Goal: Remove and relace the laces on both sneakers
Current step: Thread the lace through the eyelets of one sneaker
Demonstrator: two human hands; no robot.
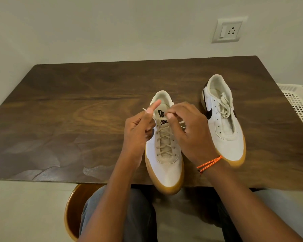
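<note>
With the near sneaker [164, 154] at the desk's [68, 102] 6 o'clock edge, toe overhanging, the left hand [138, 130] and right hand [187, 131] each pinch a lace end [144, 109] in curled fingers; a hard tug could drag it off.

Dark brown wooden table top with swirling grain [68, 105] stands against plain off-white wall [112, 27]. White wall plate with switch and round-pin socket [227, 30] on wall above table's far right corner. White perforated plastic basket [299, 103] just beside table's right edge, partly cut off. Round brown wooden stool seat [73, 212] below near edge. Pale floor [25, 212]. Soft, even light, faint sheen on table top.
</note>
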